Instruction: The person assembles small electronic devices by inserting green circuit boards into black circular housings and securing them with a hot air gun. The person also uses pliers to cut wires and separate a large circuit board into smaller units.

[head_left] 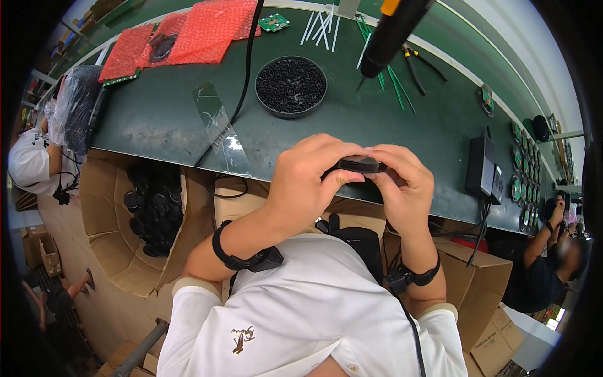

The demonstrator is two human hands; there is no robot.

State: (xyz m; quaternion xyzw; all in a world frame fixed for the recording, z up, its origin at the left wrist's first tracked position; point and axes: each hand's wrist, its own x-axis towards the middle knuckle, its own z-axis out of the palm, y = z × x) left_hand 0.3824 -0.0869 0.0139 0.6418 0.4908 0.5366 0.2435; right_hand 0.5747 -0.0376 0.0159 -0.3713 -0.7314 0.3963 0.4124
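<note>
Over the front edge of the green bench, both my hands grip a small black rounded plastic casing. My left hand holds its left end, thumb below and fingers above. My right hand pinches the right end the same way, the fingertips nearly meeting on top. Fingers cover much of the casing. Beyond the hands stands a round dish full of small black screw-like pieces. An electric screwdriver hangs bit-down above the bench to the right of the dish.
A cardboard box of black round parts stands left. Pliers, white sticks and red bubble wrap lie at the back. A black cable crosses the bench. To the right are a black device and several circuit boards.
</note>
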